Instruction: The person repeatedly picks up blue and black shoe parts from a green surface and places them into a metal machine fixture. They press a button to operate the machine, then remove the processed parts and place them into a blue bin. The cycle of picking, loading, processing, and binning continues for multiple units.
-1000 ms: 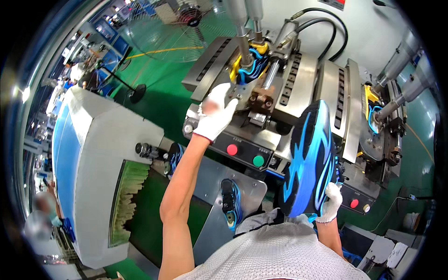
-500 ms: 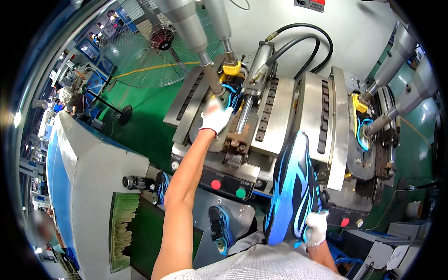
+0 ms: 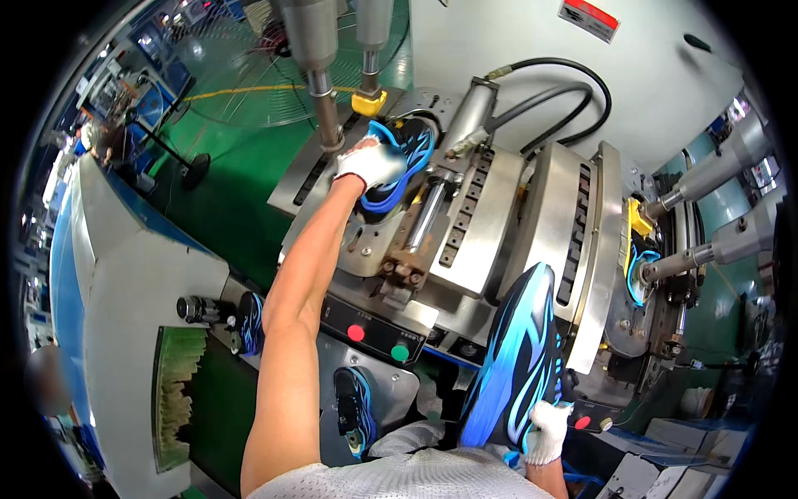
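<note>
My left hand, in a white glove with a red cuff, grips a black and blue shoe at the left station of the machine. Its fingers are partly blurred and hidden against the shoe. To the left of that shoe are a metal press rod and a yellow pad on a second rod, both apart from it. At the lower right, my right hand, also white-gloved, is closed on the heel end of another shoe, its blue and black sole facing up and its toe pointing away.
Another shoe sits under rods at the right station. A red button and a green button are on the front panel. Two more shoes lie lower left. Black hoses arch behind, and a fan stands far left.
My left hand has moved from beside the press rod onto the left shoe, which now sits clear of the rods, shifted right. The view has turned slightly; my right hand still holds its shoe.
</note>
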Motion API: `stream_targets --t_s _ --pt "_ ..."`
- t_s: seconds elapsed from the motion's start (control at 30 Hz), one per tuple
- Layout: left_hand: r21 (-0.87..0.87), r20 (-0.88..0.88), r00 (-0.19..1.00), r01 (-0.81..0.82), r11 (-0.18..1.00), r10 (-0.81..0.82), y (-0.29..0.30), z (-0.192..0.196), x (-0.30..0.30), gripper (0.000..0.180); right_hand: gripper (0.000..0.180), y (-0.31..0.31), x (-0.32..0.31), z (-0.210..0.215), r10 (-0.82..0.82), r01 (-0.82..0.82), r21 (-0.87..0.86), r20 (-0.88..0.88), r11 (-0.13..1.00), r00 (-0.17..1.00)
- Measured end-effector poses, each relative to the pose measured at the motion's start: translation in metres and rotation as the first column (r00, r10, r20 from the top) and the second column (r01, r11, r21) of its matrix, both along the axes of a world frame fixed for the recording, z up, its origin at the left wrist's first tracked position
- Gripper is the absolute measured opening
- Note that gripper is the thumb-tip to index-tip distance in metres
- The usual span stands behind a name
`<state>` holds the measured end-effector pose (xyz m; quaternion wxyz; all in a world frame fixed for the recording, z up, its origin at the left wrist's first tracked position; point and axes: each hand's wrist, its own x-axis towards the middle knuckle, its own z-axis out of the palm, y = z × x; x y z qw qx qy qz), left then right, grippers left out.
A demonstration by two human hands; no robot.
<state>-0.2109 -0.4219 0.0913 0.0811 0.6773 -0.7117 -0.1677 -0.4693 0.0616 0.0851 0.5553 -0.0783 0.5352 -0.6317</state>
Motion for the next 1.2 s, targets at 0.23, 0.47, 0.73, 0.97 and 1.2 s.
stream_targets --t_s 0.23,0.47,0.73,0.97,1.2 --pt "-0.189 0.003 0.998 -0.058 0.98 0.06 0.139 0.059 0.087 0.072 0.026 -0.137 0.061 0.028 0.084 -0.104 -0.236 -0.096 0.966 0.992" --pt "-0.175 -0.226 0.947 -0.271 0.946 0.23 0.368 -0.003 0.22 0.048 0.015 -0.441 0.158 -0.023 0.304 -0.314 0.009 -0.28 0.949 0.911" --pt "0.125 0.143 0.702 -0.712 0.691 0.698 0.546 -0.132 0.251 0.061 0.028 -0.546 0.188 -0.106 0.37 -0.082 0.78 -0.384 0.62 -0.846" --pt "-0.035 -0.187 0.769 -0.627 0.778 0.611 0.532 -0.248 0.211 0.068 0.037 -0.644 0.093 -0.101 0.285 -0.249 0.34 -0.93 0.907 -0.233" --pt "0.182 -0.281 0.596 -0.737 0.651 0.752 0.563 -0.236 0.221 0.06 0.069 -0.371 0.205 0.0 0.127 -0.824 -0.089 -0.973 0.56 0.191"
